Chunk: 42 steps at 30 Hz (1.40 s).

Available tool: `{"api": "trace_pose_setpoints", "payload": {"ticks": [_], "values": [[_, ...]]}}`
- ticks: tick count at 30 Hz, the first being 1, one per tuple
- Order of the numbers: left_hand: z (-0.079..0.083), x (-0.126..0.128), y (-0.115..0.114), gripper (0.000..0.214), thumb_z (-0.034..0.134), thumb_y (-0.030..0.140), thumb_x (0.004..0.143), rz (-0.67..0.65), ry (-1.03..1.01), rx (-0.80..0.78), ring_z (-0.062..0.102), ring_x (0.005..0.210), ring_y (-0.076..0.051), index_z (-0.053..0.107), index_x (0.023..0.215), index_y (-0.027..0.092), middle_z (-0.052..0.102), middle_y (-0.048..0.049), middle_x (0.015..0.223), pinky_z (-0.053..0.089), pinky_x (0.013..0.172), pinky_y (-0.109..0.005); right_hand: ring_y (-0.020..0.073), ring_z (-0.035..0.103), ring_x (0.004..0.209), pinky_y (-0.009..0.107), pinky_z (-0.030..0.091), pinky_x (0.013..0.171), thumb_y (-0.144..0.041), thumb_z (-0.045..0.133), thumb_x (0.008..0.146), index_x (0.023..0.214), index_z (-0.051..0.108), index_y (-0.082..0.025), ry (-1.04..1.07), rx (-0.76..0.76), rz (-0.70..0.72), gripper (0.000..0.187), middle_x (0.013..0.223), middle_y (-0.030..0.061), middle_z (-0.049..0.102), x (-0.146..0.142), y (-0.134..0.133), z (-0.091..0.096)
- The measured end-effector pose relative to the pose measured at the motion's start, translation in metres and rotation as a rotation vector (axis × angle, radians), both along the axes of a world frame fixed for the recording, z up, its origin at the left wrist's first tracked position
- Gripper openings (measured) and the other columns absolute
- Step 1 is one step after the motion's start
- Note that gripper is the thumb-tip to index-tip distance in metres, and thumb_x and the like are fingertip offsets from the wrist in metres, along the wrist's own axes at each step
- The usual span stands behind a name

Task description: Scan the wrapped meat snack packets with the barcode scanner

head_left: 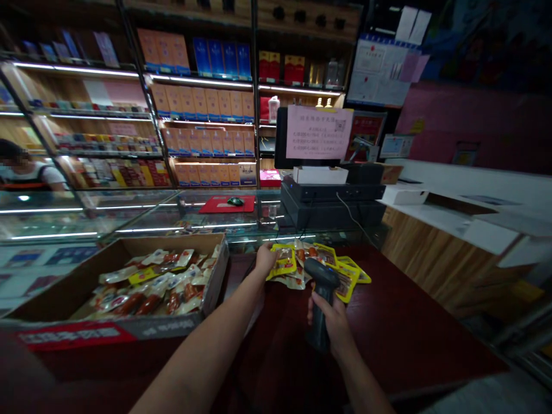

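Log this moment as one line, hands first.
left hand: at yellow-edged packet, grip unclear | right hand: gripping scanner | open carton, left: packets inside

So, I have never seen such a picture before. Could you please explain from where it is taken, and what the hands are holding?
There is no machine arm here: one camera, worn on a person's head, looks forward and down at their own bare hands. The right hand grips a dark handheld scanner. The left hand has its fingers on a yellow-edged packet; how firmly, I cannot tell. More packets lie around it on the dark red table. To the left stands an open cardboard box with sealed packets inside. Behind, a pink notice hangs before lit shelves.
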<state>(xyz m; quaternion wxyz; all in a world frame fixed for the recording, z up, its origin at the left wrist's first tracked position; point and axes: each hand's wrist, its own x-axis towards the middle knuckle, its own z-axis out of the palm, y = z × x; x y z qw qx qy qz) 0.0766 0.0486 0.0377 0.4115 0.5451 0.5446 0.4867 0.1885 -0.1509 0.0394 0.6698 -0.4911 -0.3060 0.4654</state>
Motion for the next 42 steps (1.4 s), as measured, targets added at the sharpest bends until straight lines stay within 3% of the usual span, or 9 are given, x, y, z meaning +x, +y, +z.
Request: {"api": "trace_pose_setpoints", "payload": {"ticks": [4, 9, 12, 15, 20, 28, 33, 38, 42], "values": [[0.018, -0.036, -0.014, 0.034, 0.064, 0.0, 0.062, -0.024, -0.041, 0.107, 0.064, 0.09, -0.017, 0.064, 0.093, 0.012, 0.069, -0.0091, 0.094, 0.048, 0.081, -0.027, 0.0113, 0.052, 0.038, 0.022, 0.044, 0.037, -0.046, 0.074, 0.061, 0.075, 0.055, -0.016, -0.046, -0.027, 0.075, 0.038, 0.05, -0.0037, 0.058, -0.02, 0.007, 0.0], [0.041, -0.135, -0.024, 0.025, 0.063, 0.006, 0.061, -0.003, 0.023, 0.252, 0.063, 0.09, -0.018, 0.065, 0.084, 0.015, 0.069, -0.0064, 0.089, 0.047, 0.083, -0.03, 0.0113, 0.052, 0.038, 0.023, 0.044, 0.037, -0.045, 0.074, 0.061, 0.091, 0.056, -0.015, -0.031, -0.036, 0.229, 0.046, 0.052, -0.0048, 0.057, -0.057, 0.016, 0.001], [0.046, -0.202, -0.023, 0.018, 0.065, 0.011, 0.061, 0.089, 0.159, 0.202, 0.064, 0.075, -0.017, 0.066, 0.078, 0.014, 0.069, -0.0057, 0.077, 0.049, 0.072, -0.027, 0.0108, 0.052, 0.039, 0.022, 0.043, 0.037, -0.043, 0.073, 0.062, 0.095, 0.055, -0.015, -0.029, -0.044, 0.318, 0.047, 0.052, -0.005, 0.058, -0.081, 0.02, 0.004], [0.041, -0.244, -0.018, 0.009, 0.068, 0.017, 0.059, 0.105, 0.338, 0.064, 0.058, 0.056, -0.014, 0.065, 0.067, 0.015, 0.064, -0.0024, 0.061, 0.046, 0.057, -0.024, 0.0107, 0.05, 0.037, 0.022, 0.042, 0.035, -0.043, 0.073, 0.061, 0.094, 0.054, -0.016, -0.037, -0.033, 0.382, 0.047, 0.051, -0.0055, 0.057, -0.105, 0.026, 0.007], [0.028, -0.243, -0.004, 0.019, 0.073, 0.021, 0.055, -0.025, 0.505, -0.173, 0.054, 0.046, -0.015, 0.058, 0.045, 0.015, 0.051, -0.0002, 0.039, 0.04, 0.049, -0.022, 0.0103, 0.05, 0.036, 0.022, 0.041, 0.034, -0.041, 0.071, 0.061, 0.093, 0.053, -0.015, -0.068, -0.041, 0.449, 0.045, 0.05, -0.0061, 0.056, -0.136, 0.036, 0.009], [0.022, -0.222, -0.001, 0.032, 0.076, 0.008, 0.041, 0.021, 0.458, -0.253, 0.053, 0.044, -0.016, 0.046, 0.035, 0.017, 0.039, 0.0028, 0.03, 0.039, 0.048, -0.023, 0.0107, 0.05, 0.035, 0.022, 0.041, 0.034, -0.042, 0.072, 0.061, 0.089, 0.054, -0.015, -0.093, -0.03, 0.454, 0.043, 0.05, -0.0056, 0.057, -0.153, 0.037, 0.011], [0.032, -0.226, -0.01, 0.026, 0.069, 0.002, 0.047, 0.002, 0.316, -0.289, 0.047, 0.038, -0.012, 0.047, 0.041, 0.016, 0.041, 0.0046, 0.033, 0.037, 0.041, -0.021, 0.0115, 0.05, 0.035, 0.023, 0.042, 0.034, -0.044, 0.074, 0.059, 0.09, 0.055, -0.015, -0.077, -0.041, 0.443, 0.046, 0.05, -0.005, 0.057, -0.15, 0.035, 0.01], [0.049, -0.244, -0.029, 0.025, 0.064, 0.006, 0.054, 0.027, 0.071, -0.209, 0.05, 0.047, -0.009, 0.042, 0.051, 0.017, 0.056, 0.0028, 0.053, 0.038, 0.043, -0.019, 0.0115, 0.05, 0.036, 0.022, 0.041, 0.034, -0.044, 0.074, 0.058, 0.091, 0.055, -0.016, -0.076, -0.047, 0.424, 0.048, 0.05, -0.0052, 0.057, -0.144, 0.033, 0.011], [0.05, -0.259, -0.049, 0.027, 0.068, 0.013, 0.05, 0.063, -0.201, -0.107, 0.043, 0.043, -0.006, 0.042, 0.055, 0.017, 0.049, 0.0058, 0.049, 0.032, 0.039, -0.016, 0.0113, 0.05, 0.036, 0.022, 0.042, 0.035, -0.044, 0.074, 0.059, 0.091, 0.054, -0.016, -0.075, -0.035, 0.432, 0.047, 0.05, -0.0053, 0.057, -0.142, 0.032, 0.017]]}}
